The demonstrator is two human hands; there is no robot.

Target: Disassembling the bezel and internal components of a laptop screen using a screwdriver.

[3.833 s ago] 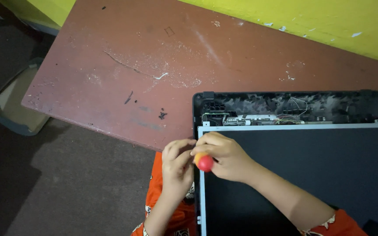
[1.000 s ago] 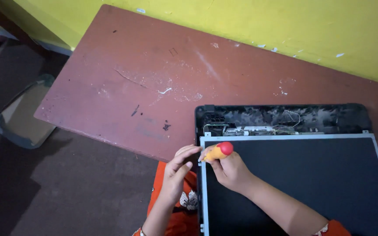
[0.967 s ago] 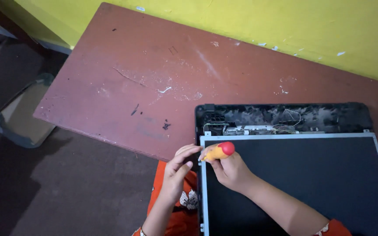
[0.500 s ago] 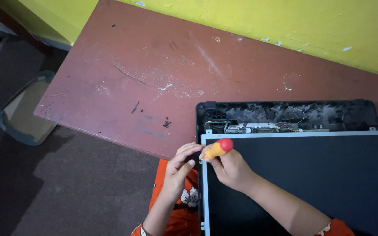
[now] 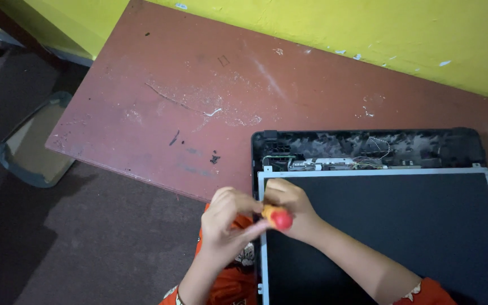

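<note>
A dark flat screen panel [image 5: 391, 231] with a silver frame lies in an opened black laptop lid [image 5: 368, 147] on a worn reddish-brown table [image 5: 227, 90]. My right hand [image 5: 289, 206] grips a screwdriver with an orange and red handle [image 5: 277, 217], held upright at the panel's left frame edge near its top corner. My left hand [image 5: 227, 217] is beside it, fingertips touching the handle and the frame edge. The screwdriver's tip is hidden by my hands.
Exposed wires and a small board [image 5: 334, 161] sit along the lid's top strip. A yellow wall [image 5: 368, 34] runs behind the table. On the dark floor at the left lies a grey-rimmed tray [image 5: 32, 141]. The table's near edge is just left of my hands.
The screwdriver handle has swung from lying sideways to standing upright with its red end towards me. My left hand has closed in on it. The view has shifted slightly.
</note>
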